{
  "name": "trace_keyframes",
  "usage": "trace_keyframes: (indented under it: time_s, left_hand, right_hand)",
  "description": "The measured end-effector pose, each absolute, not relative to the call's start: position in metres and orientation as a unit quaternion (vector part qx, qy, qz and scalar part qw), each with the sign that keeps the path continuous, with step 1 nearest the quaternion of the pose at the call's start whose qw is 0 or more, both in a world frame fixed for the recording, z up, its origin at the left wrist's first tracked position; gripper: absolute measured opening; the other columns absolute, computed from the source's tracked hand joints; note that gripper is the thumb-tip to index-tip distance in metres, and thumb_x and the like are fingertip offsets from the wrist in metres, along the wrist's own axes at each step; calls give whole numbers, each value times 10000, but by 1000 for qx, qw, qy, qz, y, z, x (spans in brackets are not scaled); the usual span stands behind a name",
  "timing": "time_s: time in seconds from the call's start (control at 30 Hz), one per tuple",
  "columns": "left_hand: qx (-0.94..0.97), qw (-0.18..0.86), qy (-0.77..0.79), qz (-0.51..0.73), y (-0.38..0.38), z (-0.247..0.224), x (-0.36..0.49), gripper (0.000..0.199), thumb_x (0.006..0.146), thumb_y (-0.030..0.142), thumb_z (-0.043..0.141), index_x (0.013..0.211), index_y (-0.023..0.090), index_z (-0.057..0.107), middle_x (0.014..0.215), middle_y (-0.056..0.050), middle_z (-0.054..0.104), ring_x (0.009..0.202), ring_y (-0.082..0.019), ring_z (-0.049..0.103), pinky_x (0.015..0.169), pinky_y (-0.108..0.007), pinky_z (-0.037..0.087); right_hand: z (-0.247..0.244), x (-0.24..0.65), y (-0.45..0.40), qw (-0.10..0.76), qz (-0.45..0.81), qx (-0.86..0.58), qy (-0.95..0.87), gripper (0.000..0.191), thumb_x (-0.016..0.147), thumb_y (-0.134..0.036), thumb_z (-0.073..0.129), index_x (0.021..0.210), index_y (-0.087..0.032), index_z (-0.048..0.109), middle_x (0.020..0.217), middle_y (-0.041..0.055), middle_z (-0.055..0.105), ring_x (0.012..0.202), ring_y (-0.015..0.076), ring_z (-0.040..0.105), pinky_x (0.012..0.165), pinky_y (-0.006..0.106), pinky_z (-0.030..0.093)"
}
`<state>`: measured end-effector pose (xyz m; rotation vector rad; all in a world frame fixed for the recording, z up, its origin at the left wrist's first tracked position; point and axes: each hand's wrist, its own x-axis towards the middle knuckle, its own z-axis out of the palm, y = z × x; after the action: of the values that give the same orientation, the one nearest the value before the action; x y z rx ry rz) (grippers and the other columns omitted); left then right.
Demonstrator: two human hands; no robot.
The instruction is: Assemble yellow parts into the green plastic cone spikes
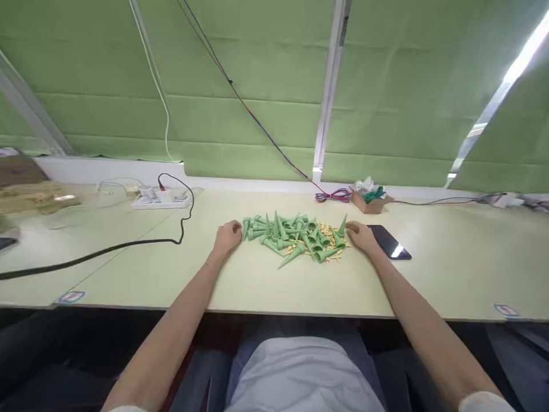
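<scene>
A heap of green plastic cones [281, 230] with pointed tips and thicker collared ends lies on the table, some lying flat and a few standing upright. Small yellow pieces [328, 232] are scattered under and among the cones on the heap's right side. My left hand [229, 236] rests at the left edge of the heap, fingers curled in, beside the nearest cones; I see nothing in it. At the right edge, my right hand [359, 234] lies low on the table with its fingers stretched towards a tilted cone [342, 226].
A dark phone [390, 242] lies just right of my right hand. Behind it stands a small cardboard box [372, 203] with clear and green plastic. Bundled wires [333, 195] lie nearby. At left are a power strip [162, 199] and a black cable [141, 242].
</scene>
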<state>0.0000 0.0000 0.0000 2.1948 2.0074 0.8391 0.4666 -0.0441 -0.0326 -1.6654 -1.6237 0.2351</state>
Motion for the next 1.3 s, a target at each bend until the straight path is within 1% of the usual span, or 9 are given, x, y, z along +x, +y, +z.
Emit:
trace_keyframes:
  time_s: [0.13,0.33,0.73,1.1,1.3]
  left_hand:
    - [708,29,651,274,0,-1,-1,312,781,206,482,1001,175,701,1066,-92,745,1044,-266,671,932,-328,493]
    - [697,41,657,284,0,-2,-1,288,774,181,491,980,185,692,1054,-78,746,1063,-247,664,938,-310,490]
    - [690,54,660,293,0,-2,0,284,755,177,504,969,188,692,1038,-80,748,1062,-251,662,944,-324,490]
    - [691,55,656,298,-1,-2,-1,284,753,176,503,963,192,693,1035,-75,747,1052,-248,664,944,-320,492]
    - [690,58,656,299,0,-3,-1,282,753,176,500,960,191,690,1039,-76,746,1057,-244,665,961,-320,486]
  right_hand:
    - [-33,465,-45,391,85,-661,-635,261,807,-130,542,992,-173,720,1060,80,758,1016,209,714,962,345,529]
    - [-30,463,-47,379,91,-675,-626,291,820,-122,529,1035,-178,717,1072,75,755,1046,209,705,991,357,509]
    - [-26,461,-51,380,99,-685,-614,295,826,-124,533,1052,-163,718,1073,85,754,1057,206,701,1001,336,499]
    - [-30,463,-48,396,109,-676,-612,274,815,-134,535,1019,-180,712,1060,69,759,1052,203,704,999,346,503]
    - [-29,462,-49,401,96,-676,-610,287,797,-130,532,1009,-176,719,1047,76,761,1037,210,709,989,351,510]
